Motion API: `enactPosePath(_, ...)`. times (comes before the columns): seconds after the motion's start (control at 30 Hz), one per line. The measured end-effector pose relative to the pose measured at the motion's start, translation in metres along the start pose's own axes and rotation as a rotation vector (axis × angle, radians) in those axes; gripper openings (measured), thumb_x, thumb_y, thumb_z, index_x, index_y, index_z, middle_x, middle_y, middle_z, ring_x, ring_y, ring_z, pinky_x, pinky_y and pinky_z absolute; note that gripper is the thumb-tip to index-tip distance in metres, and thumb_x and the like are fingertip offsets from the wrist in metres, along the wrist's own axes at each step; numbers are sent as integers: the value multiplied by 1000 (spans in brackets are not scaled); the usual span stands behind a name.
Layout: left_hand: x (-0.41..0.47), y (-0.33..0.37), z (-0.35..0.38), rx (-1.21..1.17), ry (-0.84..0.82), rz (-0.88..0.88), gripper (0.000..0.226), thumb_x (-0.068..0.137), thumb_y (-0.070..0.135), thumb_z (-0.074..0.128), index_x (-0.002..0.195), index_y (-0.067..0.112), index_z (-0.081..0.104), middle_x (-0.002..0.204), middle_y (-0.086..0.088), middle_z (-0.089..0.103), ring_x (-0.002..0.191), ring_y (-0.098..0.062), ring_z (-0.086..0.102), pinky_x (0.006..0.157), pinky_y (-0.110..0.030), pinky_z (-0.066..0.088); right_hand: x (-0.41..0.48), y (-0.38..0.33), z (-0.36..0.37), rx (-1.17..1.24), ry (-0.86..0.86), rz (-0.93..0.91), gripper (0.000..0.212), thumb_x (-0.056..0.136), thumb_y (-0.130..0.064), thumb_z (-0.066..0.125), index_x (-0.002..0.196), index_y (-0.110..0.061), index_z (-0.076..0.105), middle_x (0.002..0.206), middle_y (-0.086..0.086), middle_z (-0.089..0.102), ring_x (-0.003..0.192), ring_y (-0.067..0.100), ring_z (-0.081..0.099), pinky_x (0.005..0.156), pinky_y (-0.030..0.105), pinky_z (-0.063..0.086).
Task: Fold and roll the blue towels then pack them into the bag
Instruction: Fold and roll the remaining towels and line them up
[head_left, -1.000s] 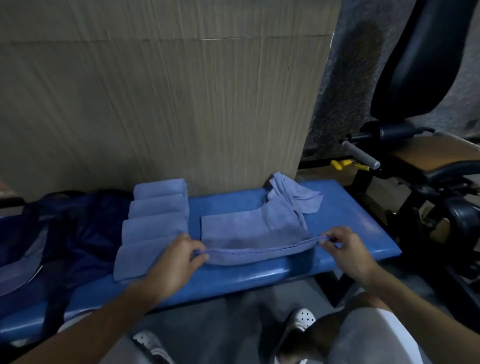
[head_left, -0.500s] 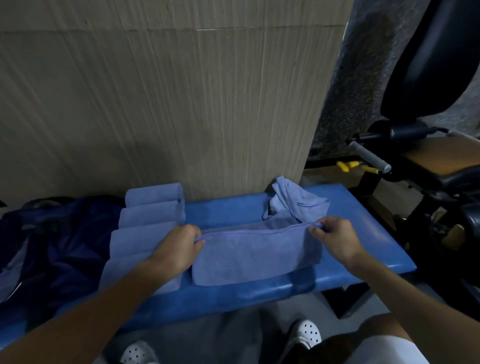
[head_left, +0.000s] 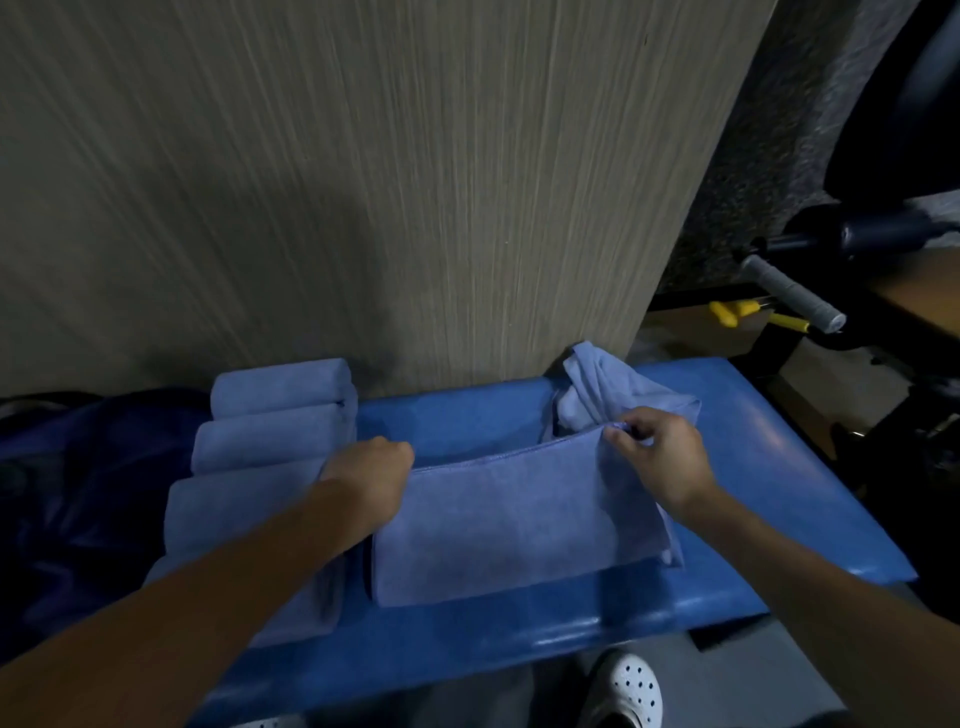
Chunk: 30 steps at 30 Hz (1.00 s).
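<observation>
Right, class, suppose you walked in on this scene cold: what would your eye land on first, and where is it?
First, the flat blue towel in the middle of the blue bench, its far edge held at the corners by the left grip and right grip. Next, the row of rolled towels lined up just left of it, and a crumpled towel at the back right.
</observation>
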<state>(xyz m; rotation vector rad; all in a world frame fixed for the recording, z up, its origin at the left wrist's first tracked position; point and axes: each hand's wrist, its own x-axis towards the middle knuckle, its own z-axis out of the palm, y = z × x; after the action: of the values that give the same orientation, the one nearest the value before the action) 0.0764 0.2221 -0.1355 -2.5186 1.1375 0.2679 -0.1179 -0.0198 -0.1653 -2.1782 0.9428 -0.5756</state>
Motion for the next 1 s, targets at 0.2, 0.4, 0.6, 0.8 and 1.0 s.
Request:
enactPosePath(0.2, 0, 11, 1, 128, 132, 22, 27, 89, 5, 50, 115, 12, 51, 119, -8, 55, 108, -27, 54, 79, -34, 39, 2, -1, 3, -268, 29, 13, 19, 86, -41, 66, 100, -27, 65, 104, -2, 60, 110, 25, 50, 89, 42, 31)
enactPosePath(0.4, -13, 70, 42, -152, 427, 391, 56, 91, 45, 32, 141, 24, 48, 149, -6, 45, 138, -28, 40, 107, -48, 38, -54, 5, -2, -220, 120, 164, 38, 89, -39, 61, 115, -14, 49, 109, 11, 61, 108, 36, 55, 89, 50, 41)
enactPosePath(0.6, -11, 102, 72, -213, 263, 378, 63, 93, 60, 13, 152, 45, -4, 162, 9, -15, 148, -17, -20, 116, -57, -6, -91, 23, 11, -520, -43, 282, 42, 92, -56, 45, 104, -15, 52, 113, 8, 62, 111, 31, 56, 91, 44, 38)
enactPosePath(0.8, -5, 108, 73, -215, 378, 347, 65, 90, 61, 23, 152, 44, 13, 164, 7, 7, 151, -20, -1, 116, -62, 2, -86, 18, 10, -516, -46, 224, 43, 91, -60, 47, 93, -17, 56, 102, 5, 68, 106, 29, 59, 88, 41, 33)
enactPosePath(1.0, 2, 120, 74, -186, 347, 366, 64, 92, 63, 17, 152, 45, 3, 163, 9, -4, 150, -20, -8, 114, -64, 1, -86, 13, 7, -205, -18, 262, 37, 84, -43, 62, 64, -21, 40, 68, -4, 55, 89, 31, 58, 81, 37, 30)
